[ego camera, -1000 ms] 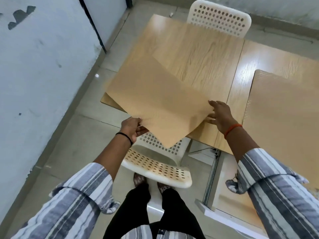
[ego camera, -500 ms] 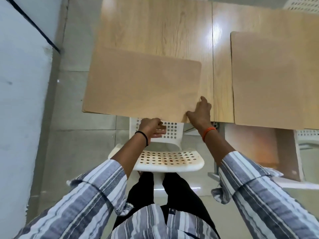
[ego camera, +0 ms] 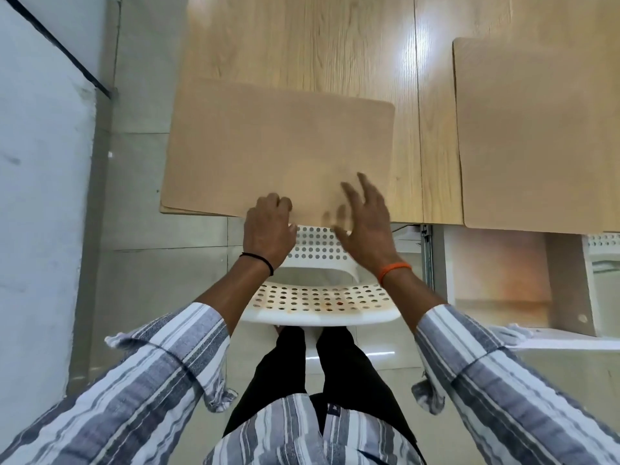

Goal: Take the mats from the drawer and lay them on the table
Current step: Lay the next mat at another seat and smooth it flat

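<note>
**Mat down at the near edge, hands squaring it up**

Since only one view exists (head cam, looking down), everything comes from there. Near mat (ego camera: 278, 152) lies flat on the worktop (ego camera: 302, 38), its front edge flush w/ the worktop's near edge and its left side at the worktop's left edge, probably so it faces the white perforated chair (ego camera: 318, 297) tucked just below. Left hand (ego camera: 268, 229) sits at that front edge, fingers curled together over the mat's lip; whether they actually pinch it, can't tell. Right hand (ego camera: 365, 223) hovers over the mat's near-right part, fingers spread apart, gripping nothing; it's motion-blurred, so contact w/ the surface is unclear. My read: one hand steadies the edge, the other is set to smooth or nudge.

Second mat (ego camera: 536, 135) rests flat on the right half of the worktop, well apart from the first, past the seam, also lined up to the front edge, i.e. one place per seat, I'd judge. Drawer isn't identifiable from here.
</note>
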Demonstrator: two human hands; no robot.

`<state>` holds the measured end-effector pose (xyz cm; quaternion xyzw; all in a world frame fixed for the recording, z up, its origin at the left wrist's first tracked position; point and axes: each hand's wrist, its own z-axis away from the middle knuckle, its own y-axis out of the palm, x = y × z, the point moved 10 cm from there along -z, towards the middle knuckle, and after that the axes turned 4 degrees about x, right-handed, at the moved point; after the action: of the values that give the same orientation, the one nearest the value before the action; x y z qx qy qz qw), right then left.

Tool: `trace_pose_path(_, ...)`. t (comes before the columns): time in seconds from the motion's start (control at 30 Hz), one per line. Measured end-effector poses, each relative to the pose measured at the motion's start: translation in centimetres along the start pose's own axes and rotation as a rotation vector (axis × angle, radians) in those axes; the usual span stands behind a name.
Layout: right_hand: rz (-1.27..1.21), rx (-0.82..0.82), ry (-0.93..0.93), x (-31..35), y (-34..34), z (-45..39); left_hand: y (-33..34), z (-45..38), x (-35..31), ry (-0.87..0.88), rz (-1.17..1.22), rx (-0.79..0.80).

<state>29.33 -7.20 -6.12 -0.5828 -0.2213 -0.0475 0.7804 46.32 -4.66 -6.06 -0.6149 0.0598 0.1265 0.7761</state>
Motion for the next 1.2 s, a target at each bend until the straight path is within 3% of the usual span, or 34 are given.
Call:
trace_pose_path(0.1,0.123,0.145,-0.084,1.1,3.1,1.1,0.5,-0.6,0.3,0.092,-0.084,0.021)
trace_pose_path(0.23,0.132,0.163,-0.075,0.1,3.2,0.3,2.4,-1.7,1.3,0.101,-0.122,0.177)
trace_pose_path(0.5,0.153,0.275,-0.046,-1.9,2.3,-2.4,2.9,-2.8,0.4,0.032,-0.110,0.197)
trace_pose_path(1.2,0.079,0.207,0.083,-1.9,2.2,-1.8,2.6,-2.8,0.4,0.058,-0.106,0.159)
